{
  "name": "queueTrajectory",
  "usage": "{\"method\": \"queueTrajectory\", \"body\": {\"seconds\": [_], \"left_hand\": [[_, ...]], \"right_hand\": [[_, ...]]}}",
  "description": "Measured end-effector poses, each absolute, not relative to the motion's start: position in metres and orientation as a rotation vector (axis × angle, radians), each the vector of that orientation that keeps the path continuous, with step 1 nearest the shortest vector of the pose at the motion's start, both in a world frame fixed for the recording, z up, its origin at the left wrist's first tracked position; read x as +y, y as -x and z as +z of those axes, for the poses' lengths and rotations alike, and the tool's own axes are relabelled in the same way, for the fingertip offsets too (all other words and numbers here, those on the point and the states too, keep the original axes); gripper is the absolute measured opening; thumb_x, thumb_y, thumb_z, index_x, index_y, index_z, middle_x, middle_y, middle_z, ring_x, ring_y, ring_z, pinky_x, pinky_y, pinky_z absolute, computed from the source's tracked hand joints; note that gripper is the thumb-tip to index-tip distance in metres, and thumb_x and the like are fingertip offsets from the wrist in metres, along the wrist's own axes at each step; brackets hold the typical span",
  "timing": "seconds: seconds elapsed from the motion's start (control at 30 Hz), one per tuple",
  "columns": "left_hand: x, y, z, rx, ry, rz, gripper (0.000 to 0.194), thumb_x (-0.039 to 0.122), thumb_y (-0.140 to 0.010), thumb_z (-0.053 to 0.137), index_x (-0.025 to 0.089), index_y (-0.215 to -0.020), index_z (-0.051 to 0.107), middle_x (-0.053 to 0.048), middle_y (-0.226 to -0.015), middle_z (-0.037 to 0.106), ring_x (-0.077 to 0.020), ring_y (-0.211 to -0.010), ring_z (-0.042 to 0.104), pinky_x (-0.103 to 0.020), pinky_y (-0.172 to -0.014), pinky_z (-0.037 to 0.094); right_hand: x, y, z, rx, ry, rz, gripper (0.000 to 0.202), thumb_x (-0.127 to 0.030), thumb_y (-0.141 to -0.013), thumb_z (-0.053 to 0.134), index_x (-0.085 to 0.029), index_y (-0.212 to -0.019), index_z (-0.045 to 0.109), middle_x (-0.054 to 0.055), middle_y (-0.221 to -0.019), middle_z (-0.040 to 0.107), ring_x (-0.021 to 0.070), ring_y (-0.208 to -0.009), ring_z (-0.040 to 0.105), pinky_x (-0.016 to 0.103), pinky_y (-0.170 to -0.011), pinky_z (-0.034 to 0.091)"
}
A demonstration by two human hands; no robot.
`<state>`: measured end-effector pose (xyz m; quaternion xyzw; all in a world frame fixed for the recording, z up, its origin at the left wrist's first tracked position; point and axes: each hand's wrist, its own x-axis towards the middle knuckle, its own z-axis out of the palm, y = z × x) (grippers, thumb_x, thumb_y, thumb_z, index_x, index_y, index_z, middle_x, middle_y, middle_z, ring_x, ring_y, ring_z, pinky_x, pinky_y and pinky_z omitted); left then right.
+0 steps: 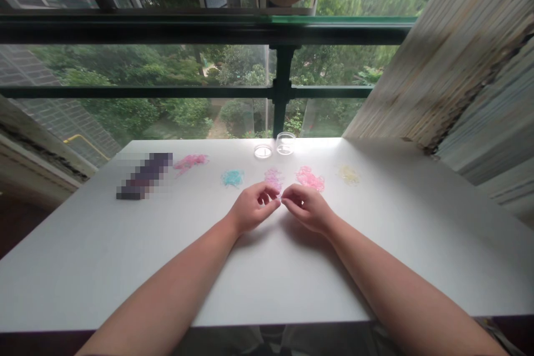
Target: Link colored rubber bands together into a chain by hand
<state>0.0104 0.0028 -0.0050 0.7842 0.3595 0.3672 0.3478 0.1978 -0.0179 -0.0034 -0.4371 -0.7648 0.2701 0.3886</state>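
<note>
My left hand and my right hand are above the middle of the white table, fingertips almost meeting. Thumb and forefinger are pinched together on each. A tiny pale purplish bit shows between the fingertips, too small to make out. Just beyond them lies a loose purple pile of what look like small rubber bands. To its right are a pink pile and a pale yellow pile; a turquoise pile is on the left.
Farther left lies another pink heap, beside a blurred-out dark object. Two round clear containers or lids, one low and one taller, stand at the back edge. Behind is a window with a green railing; a curtain hangs right.
</note>
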Motion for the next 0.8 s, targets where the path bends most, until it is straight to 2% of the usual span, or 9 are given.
{"method": "queueTrajectory", "body": {"seconds": [0.13, 0.8], "left_hand": [[0.0023, -0.0106, -0.0055, 0.946, -2.077, 0.933, 0.012, 0.027, -0.080, 0.057, 0.016, -0.084, 0.062, -0.002, -0.075, 0.063, -0.0113, -0.066, 0.053, -0.023, -0.063, 0.042], [0.0020, -0.0096, -0.0048, 0.939, -2.067, 0.962, 0.011, 0.027, -0.080, 0.057, 0.016, -0.079, 0.061, -0.002, -0.072, 0.062, -0.0111, -0.064, 0.052, -0.022, -0.060, 0.042]], "right_hand": [[-0.0192, -0.1973, -0.0032, -1.952, 1.105, 0.696, 0.004, -0.019, -0.079, 0.053, -0.017, -0.076, 0.056, -0.002, -0.059, 0.050, 0.0087, -0.051, 0.041, 0.021, -0.048, 0.034], [-0.0185, -0.1963, -0.0026, -1.925, 1.087, 0.689, 0.005, -0.019, -0.079, 0.054, -0.017, -0.076, 0.057, -0.001, -0.061, 0.052, 0.0084, -0.051, 0.040, 0.021, -0.048, 0.034]]}}
